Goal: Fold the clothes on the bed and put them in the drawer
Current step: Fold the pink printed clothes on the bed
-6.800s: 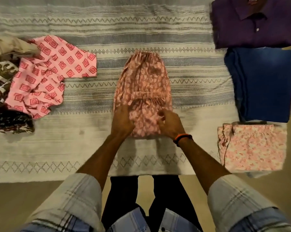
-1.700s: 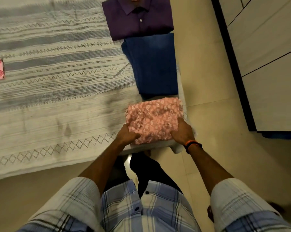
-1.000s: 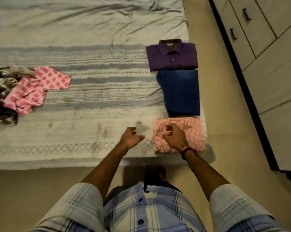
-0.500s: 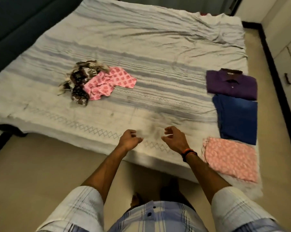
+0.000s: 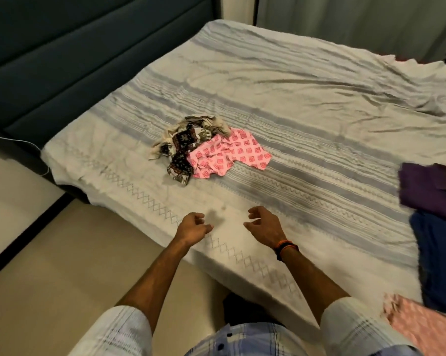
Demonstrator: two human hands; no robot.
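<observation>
Two unfolded garments lie in a heap mid-bed: a pink one with red squares (image 5: pixel 229 156) and a dark brown-and-cream patterned one (image 5: pixel 184 142) partly under it. My left hand (image 5: pixel 192 228) and my right hand (image 5: pixel 264 227) hover over the near edge of the bed (image 5: pixel 306 104), fingers loosely curled, holding nothing. Along the right edge lie folded clothes: a purple shirt (image 5: pixel 427 191), a blue garment (image 5: pixel 440 258) and a pink floral piece (image 5: pixel 427 327), all cut off by the frame.
A dark blue padded headboard (image 5: pixel 63 60) stands at the left. Beige floor (image 5: pixel 50 278) runs along the near side of the bed. Grey curtains (image 5: pixel 345 19) hang behind the far side. No drawer shows in this frame.
I set the folded pink floral piece down at the bed's right corner and let go. My view has swung left toward the unfolded heap, and both empty hands have moved left with it.
</observation>
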